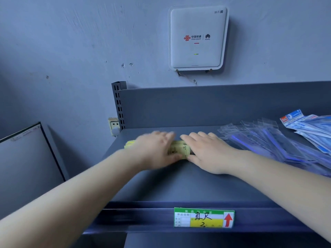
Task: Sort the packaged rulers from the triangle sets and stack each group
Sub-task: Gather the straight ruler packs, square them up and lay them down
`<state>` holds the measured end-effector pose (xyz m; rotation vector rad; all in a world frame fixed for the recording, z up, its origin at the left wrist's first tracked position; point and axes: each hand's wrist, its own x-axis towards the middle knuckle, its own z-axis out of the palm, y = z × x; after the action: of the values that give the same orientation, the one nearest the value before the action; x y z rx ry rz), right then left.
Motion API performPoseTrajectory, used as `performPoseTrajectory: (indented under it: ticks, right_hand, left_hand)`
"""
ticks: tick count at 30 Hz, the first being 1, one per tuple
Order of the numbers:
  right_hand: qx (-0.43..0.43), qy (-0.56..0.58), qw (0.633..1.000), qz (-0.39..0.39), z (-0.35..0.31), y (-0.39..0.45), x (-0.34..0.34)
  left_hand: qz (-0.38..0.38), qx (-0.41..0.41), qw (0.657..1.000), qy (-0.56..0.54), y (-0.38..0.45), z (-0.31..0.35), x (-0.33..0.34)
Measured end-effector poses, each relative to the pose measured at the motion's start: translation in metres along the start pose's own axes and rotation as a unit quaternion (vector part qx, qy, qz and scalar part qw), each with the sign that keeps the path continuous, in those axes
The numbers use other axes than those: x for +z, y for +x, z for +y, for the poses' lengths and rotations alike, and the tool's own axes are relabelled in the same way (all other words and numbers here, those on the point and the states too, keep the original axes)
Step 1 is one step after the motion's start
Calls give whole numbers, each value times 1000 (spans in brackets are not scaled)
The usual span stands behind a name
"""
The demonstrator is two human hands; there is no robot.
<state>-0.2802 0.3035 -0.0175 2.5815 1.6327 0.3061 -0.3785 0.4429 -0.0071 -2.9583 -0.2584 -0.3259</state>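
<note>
A stack of yellow packaged rulers (180,149) lies crosswise on the grey shelf (179,185), near its left end. My left hand (154,151), blurred by motion, lies over the stack's left part with the thumb at its near edge. My right hand (206,151) rests flat on the stack's right end, fingers straight and pointing left. To the right, a fanned pile of clear packets with blue rulers or triangles (272,142) spreads over the shelf. Blue and white packaged sets (308,126) lie at the far right.
The shelf has a grey back panel (215,106) and a slotted upright post (119,104) at its left end. A green and yellow price label (204,217) sits on the front rail. A white router (198,38) hangs on the wall; a wall socket (113,125) and a whiteboard (26,158) are left.
</note>
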Motion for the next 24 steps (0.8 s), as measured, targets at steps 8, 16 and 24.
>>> performPoseTrajectory:
  ticks: [8, 16, 24]
  right_hand:
    - [-1, -4, 1000, 10, 36, -32, -7]
    - [5, 6, 1000, -25, 46, -37, -8]
    - [-51, 38, 998, 12, -1, 1, -8]
  left_hand:
    - [17, 31, 999, 23, 5, -4, 18]
    - [4, 36, 999, -28, 7, -7, 13]
    - [-8, 31, 999, -28, 6, -6, 10]
